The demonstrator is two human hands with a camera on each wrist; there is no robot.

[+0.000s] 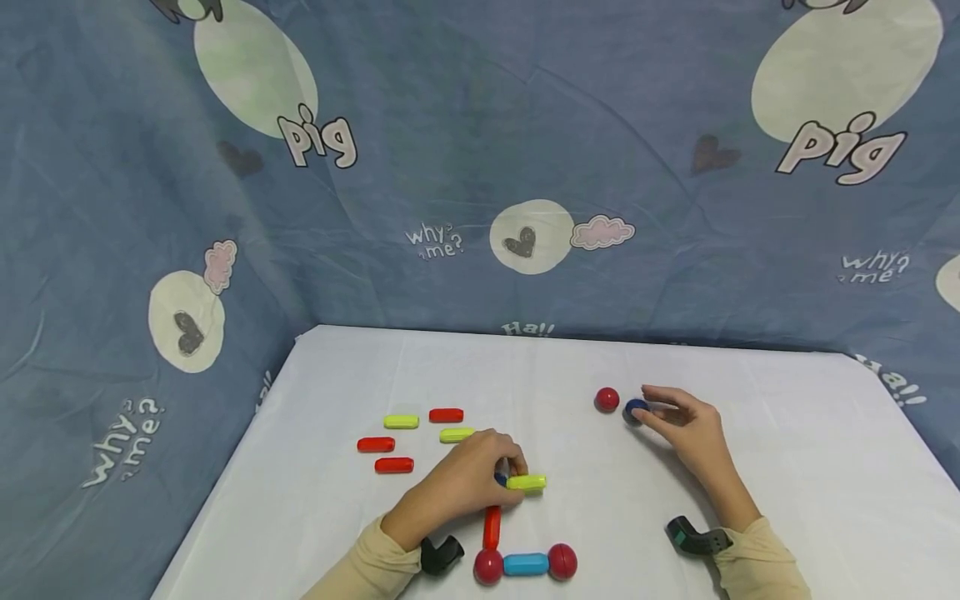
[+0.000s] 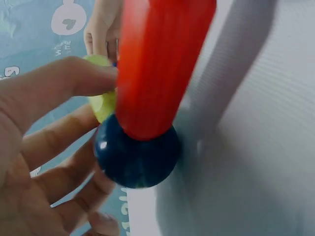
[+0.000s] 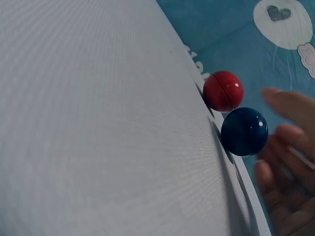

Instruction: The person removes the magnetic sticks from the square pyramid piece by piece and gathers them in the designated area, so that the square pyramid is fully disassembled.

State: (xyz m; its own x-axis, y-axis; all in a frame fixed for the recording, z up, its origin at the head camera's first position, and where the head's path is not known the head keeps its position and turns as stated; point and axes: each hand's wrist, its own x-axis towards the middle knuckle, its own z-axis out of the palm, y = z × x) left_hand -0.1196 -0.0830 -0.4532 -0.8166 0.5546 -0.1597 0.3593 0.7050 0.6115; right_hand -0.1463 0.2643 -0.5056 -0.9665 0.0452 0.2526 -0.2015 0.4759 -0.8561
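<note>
My left hand point(image 1: 472, 475) pinches a yellow-green rod point(image 1: 527, 482) between thumb and fingers. That rod meets a blue ball point(image 2: 138, 152), largely covered by the hand in the head view. From the same ball a red rod point(image 1: 491, 528) runs toward the near edge to a red ball point(image 1: 488, 567). A light blue rod point(image 1: 526, 564) links this to another red ball point(image 1: 562, 562). Farther off, my right hand point(image 1: 686, 425) has its thumb and fingers spread around a loose blue ball point(image 3: 244, 132), with a gap showing in the right wrist view. A loose red ball point(image 1: 607, 399) lies beside it.
Left of the joined pieces lie several loose rods, red ones point(image 1: 393, 465) and yellow-green ones point(image 1: 401, 422). A white cloth point(image 1: 810, 433) covers the table, and a blue printed curtain point(image 1: 465, 167) hangs behind. Dark wrist devices point(image 1: 697, 537) are on both sleeves.
</note>
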